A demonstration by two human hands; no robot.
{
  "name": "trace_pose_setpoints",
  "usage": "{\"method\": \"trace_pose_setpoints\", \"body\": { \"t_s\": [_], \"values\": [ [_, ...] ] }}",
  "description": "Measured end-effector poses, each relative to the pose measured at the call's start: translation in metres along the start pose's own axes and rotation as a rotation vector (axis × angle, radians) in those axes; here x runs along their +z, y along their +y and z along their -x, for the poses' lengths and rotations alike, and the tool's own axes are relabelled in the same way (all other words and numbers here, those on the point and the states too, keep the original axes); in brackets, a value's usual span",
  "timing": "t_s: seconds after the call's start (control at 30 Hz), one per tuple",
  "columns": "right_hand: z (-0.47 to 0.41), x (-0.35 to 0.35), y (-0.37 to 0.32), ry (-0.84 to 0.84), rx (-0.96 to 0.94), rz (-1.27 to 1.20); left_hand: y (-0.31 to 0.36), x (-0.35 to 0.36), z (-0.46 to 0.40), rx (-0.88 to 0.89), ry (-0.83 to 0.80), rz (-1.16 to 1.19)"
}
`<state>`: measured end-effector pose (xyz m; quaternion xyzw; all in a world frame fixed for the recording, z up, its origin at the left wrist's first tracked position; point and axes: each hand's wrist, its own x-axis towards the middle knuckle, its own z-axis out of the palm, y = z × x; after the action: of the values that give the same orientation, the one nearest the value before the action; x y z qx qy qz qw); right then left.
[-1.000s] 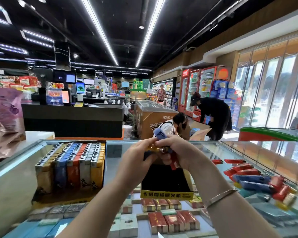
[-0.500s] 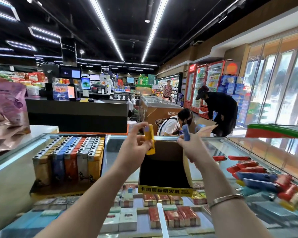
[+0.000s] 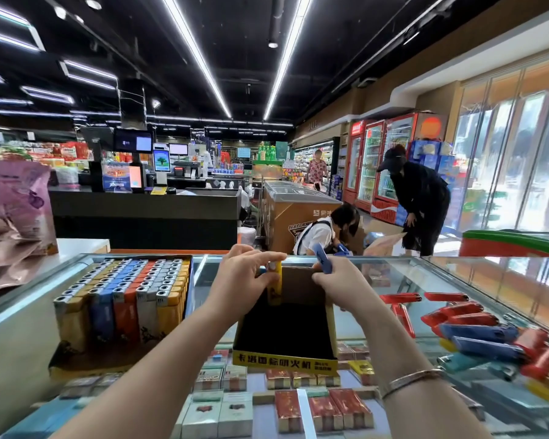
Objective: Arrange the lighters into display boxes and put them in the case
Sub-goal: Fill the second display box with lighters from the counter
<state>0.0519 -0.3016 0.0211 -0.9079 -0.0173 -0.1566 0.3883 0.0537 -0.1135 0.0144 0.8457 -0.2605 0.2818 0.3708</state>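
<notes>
On the glass counter [image 3: 377,270] an open display box [image 3: 286,327] with a dark inside and a yellow front strip sits at the centre of the view. The left hand [image 3: 244,280] is at the box's back left corner, about 11 o'clock from its middle, with thumb and fingers pinched round the top of a yellow lighter [image 3: 274,285] that stands upright inside the box against the back wall. The right hand [image 3: 336,277] is at the back right corner, near 1 o'clock, with its fingers curled round a blue lighter [image 3: 322,258] that sticks up tilted above the knuckles, clear of the box; a bracelet [image 3: 409,380] circles that wrist. At 9 o'clock from the box, a full display box [image 3: 121,308] holds rows of upright lighters in gold, blue, orange, white and yellow. At 3 to 4 o'clock, loose lighters [image 3: 476,334] in red, blue and yellow lie scattered on the glass. Cigarette packs [image 3: 324,410] show through the glass at 6 o'clock. A purple bag [image 3: 13,210] stands at far left.
</notes>
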Motion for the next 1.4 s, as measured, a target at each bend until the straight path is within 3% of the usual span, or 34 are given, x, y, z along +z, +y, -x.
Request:
{"method": "trace_pose_setpoints", "body": {
  "t_s": [0.33,0.53,0.73,0.93,1.0,1.07,1.17,1.23,1.3,1.4],
  "values": [
    [0.004,0.0,-0.002,-0.017,0.012,-0.061,-0.009,0.003,-0.004,-0.095,-0.039,0.012],
    [0.005,0.0,-0.003,-0.009,0.017,-0.069,-0.01,0.003,-0.008,0.037,0.04,-0.137],
    [0.006,0.001,-0.004,-0.049,0.061,-0.108,-0.011,-0.001,-0.006,0.133,0.006,-0.229],
    [0.006,0.002,-0.002,-0.085,0.082,-0.128,-0.005,0.0,-0.004,0.001,-0.006,-0.103],
    [0.006,0.002,-0.002,-0.052,0.046,-0.088,-0.005,-0.001,-0.004,-0.004,-0.002,-0.1],
    [0.007,0.0,-0.004,0.085,-0.018,-0.022,-0.006,-0.003,-0.003,0.001,-0.014,-0.109],
    [0.01,-0.008,-0.015,0.25,-0.109,-0.324,-0.009,-0.004,0.0,0.005,-0.08,-0.114],
    [0.015,-0.015,-0.023,0.067,-0.085,-0.662,-0.01,-0.007,0.002,0.018,-0.116,-0.14],
    [0.022,-0.017,-0.032,-0.248,-0.019,-0.929,-0.005,-0.01,0.004,0.044,-0.089,-0.142],
    [0.028,-0.01,-0.04,-0.526,0.05,-1.039,0.015,-0.017,0.006,0.132,0.042,0.003]
  ]
}}
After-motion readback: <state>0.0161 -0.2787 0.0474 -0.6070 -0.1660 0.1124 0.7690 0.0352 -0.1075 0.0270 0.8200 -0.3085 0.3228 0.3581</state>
